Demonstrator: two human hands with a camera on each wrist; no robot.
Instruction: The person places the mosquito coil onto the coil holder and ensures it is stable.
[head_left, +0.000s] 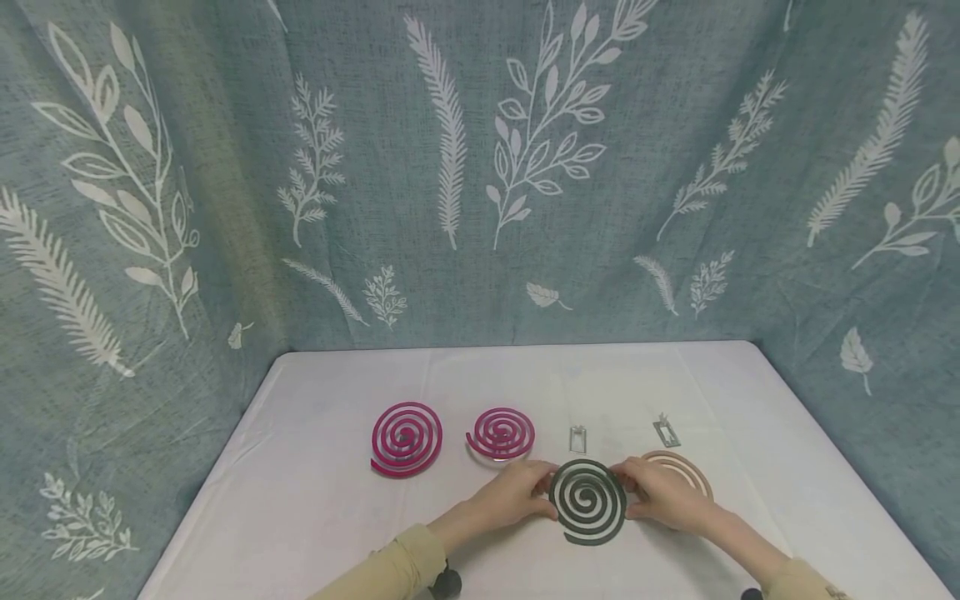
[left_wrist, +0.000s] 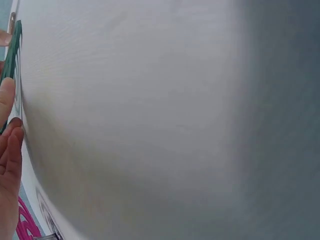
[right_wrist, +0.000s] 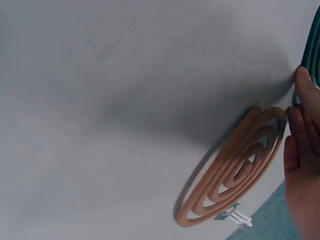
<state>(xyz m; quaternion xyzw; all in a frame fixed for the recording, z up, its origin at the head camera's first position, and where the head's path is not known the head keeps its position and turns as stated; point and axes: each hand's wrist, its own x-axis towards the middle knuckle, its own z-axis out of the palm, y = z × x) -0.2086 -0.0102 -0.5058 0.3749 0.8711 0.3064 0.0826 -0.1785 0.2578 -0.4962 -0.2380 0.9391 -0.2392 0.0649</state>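
Observation:
Both hands meet at a dark green mosquito coil [head_left: 588,502] near the front of the white table in the head view. My left hand [head_left: 517,493] pinches its left edge between thumb and fingers. On the opposite edge, my right hand [head_left: 663,493] grips it the same way. The right wrist view shows a brown mosquito coil [right_wrist: 227,175] beside the right hand; in the head view that hand partly covers it. Just behind the green coil lies a small metal coil stand [head_left: 577,439]. Another metal stand [head_left: 666,432] sits behind the brown coil, with a prong raised.
A pink mosquito coil [head_left: 407,440] lies at the left of the table. Beside it, a second pink coil [head_left: 501,433] appears raised on something metallic. A blue-green curtain with white leaf prints [head_left: 480,167] hangs around the back and sides of the table [head_left: 330,392].

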